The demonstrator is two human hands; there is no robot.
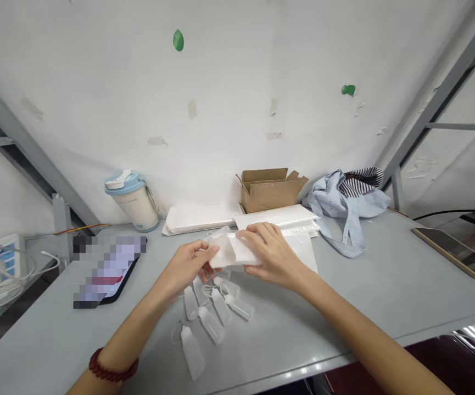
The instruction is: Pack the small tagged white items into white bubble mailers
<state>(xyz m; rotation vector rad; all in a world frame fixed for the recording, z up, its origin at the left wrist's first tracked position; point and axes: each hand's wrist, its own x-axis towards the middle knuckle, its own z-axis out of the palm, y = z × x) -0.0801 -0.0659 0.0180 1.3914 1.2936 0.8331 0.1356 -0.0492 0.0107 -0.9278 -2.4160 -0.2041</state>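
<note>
My left hand [194, 262] pinches the left end of a white packet [224, 251], a translucent flap under its thumb. Wrapped over the right part of that white piece is my right hand [269, 253], its fingers curled on top and the thumb below. Just beneath the hands, several small translucent bottles [211, 325] with white caps and loops lie scattered on the grey table [286, 345]. A white sheet [306, 249] lies flat behind my right hand. What is inside the packet cannot be made out.
Stacked white envelopes [204, 217] and an open cardboard box [272, 189] stand along the wall. A blue-lidded cup [134, 203] and a phone [111, 269] are at left. At right are a light blue cloth bag [340, 203] and another phone [459, 255].
</note>
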